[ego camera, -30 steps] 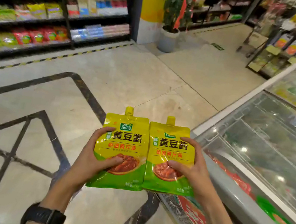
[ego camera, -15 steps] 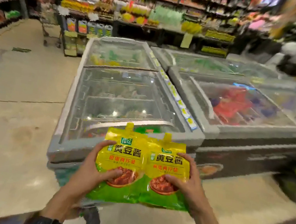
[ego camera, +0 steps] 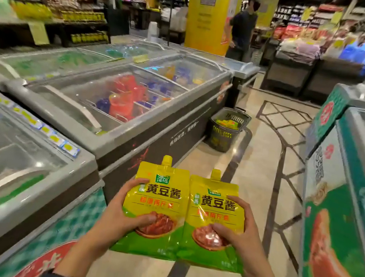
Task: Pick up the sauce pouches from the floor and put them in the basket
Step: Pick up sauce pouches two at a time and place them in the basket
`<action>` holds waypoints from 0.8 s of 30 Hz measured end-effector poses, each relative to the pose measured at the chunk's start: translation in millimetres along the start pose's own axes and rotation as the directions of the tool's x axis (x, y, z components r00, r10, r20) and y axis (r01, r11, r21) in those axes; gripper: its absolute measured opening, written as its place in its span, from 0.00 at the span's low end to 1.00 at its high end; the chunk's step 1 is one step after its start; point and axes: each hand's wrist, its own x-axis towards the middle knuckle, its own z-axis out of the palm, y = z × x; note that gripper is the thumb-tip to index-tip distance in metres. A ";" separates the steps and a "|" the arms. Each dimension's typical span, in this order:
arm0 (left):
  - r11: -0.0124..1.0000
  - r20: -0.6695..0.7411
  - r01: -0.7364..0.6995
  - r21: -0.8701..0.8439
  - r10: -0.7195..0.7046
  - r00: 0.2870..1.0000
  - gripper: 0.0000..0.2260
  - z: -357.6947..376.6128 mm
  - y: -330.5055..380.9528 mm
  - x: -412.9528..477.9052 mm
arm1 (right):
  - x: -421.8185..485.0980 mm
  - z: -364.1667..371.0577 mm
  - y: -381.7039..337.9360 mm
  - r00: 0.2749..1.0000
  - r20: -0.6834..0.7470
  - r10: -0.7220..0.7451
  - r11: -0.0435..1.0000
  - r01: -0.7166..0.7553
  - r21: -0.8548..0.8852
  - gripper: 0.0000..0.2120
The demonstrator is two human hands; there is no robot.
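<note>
A: Long chest freezers (ego camera: 114,144) down the left, another freezer (ego camera: 341,209) hard on the right, open floor (ego camera: 259,169) running between.
B: Well ahead, the basket (ego camera: 221,139), tucked against the left bank's side, yellow-green packs already inside.
A: Off the ground and side by side, edges touching: left pouch (ego camera: 158,196), right pouch (ego camera: 216,207).
B: One gripped in the left hand (ego camera: 117,216), one in the right hand (ego camera: 243,240), fingers (ego camera: 133,186) curled round the outer edges, thumbs pressed on the fronts.
A: Best walked down mid-aisle, clear of both corners, then lowered flat over the rim.
</note>
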 end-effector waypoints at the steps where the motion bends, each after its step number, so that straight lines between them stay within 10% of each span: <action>1: 1.000 0.034 0.006 0.003 -0.006 0.999 0.35 14.8 -1.3 13.1 | 5.1 -15.8 0.4 1.000 -0.019 0.006 1.000 -0.006 0.001 0.34; 24: 1.000 0.432 0.026 0.001 -0.024 0.901 0.35 94.1 -48.1 441.7 | 311.4 -75.1 25.0 0.893 -0.436 0.112 0.993 -0.082 0.088 0.34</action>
